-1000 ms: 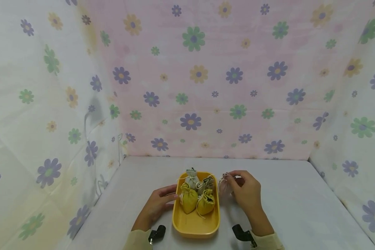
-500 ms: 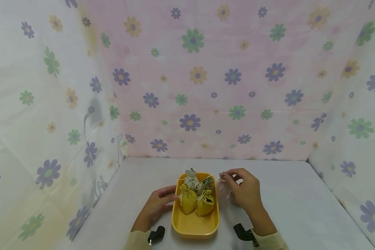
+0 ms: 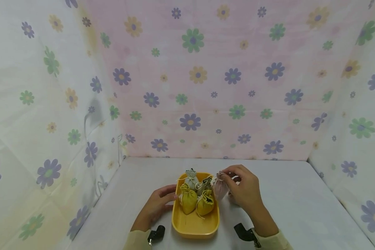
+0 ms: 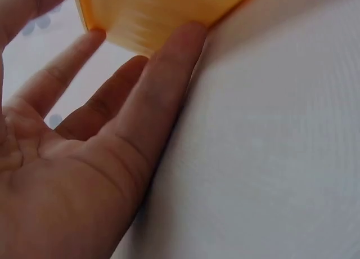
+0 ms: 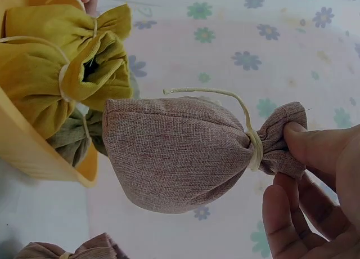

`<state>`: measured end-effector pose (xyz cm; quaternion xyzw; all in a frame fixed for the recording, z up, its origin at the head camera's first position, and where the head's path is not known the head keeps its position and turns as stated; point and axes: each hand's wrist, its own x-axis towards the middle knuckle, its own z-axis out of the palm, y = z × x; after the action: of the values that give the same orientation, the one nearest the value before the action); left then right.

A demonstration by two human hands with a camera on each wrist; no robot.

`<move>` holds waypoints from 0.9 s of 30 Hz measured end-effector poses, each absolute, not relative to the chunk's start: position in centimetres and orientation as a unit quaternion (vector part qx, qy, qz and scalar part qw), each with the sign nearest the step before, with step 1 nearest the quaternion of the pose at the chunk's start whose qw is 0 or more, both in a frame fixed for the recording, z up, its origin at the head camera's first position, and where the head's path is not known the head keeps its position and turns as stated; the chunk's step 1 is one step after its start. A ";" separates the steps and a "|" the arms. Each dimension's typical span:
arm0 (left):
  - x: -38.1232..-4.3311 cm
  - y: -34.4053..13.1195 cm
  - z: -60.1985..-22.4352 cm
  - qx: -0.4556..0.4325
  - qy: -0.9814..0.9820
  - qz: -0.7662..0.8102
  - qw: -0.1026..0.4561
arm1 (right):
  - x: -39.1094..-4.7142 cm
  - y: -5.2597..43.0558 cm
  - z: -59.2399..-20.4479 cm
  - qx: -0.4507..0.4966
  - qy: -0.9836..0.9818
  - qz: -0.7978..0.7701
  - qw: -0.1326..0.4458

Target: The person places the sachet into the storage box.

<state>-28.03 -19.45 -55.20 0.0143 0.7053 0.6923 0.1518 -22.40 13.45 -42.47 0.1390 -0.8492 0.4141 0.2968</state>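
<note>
My right hand (image 3: 248, 191) pinches the gathered neck of a mauve drawstring pouch (image 5: 174, 155) between thumb and fingers. The pouch hangs at the right rim of a yellow plastic tray (image 3: 195, 227), overlapping that rim in the head view. Its pale cord (image 5: 256, 149) is tied round the neck, with one loose end. At the tray's left side, my left hand (image 3: 157, 201) touches the wall with extended fingers. Inside the tray sit two yellow pouches, one left (image 3: 188, 202) and one right (image 3: 205, 205), with a pale grey pouch (image 3: 192, 181) and an olive pouch (image 5: 73, 138) behind them.
Another mauve pouch (image 5: 73, 249) shows at the bottom of the right wrist view, mostly cut off. A white tabletop (image 3: 284, 201) carries the tray. Flower-printed cloth (image 3: 190, 93) encloses the back and both sides.
My right hand has brought the mauve pouch leftward and slightly up, from beside the tray to its right rim. My left hand stays at the tray's side.
</note>
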 end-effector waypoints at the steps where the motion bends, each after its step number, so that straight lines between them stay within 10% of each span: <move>1: -28.0 -19.4 -55.0 0.018 0.710 0.689 0.148 | -22.3 13.4 -42.4 0.142 -0.848 0.414 0.298; 27: -27.3 -18.1 -54.2 0.020 0.748 0.654 0.108 | -20.9 10.3 -41.5 0.253 -0.807 0.475 0.243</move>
<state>-27.34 -18.14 -54.15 0.0196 0.7483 0.6543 0.1076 -20.91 10.34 -41.47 0.2526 -0.8071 0.4752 0.2430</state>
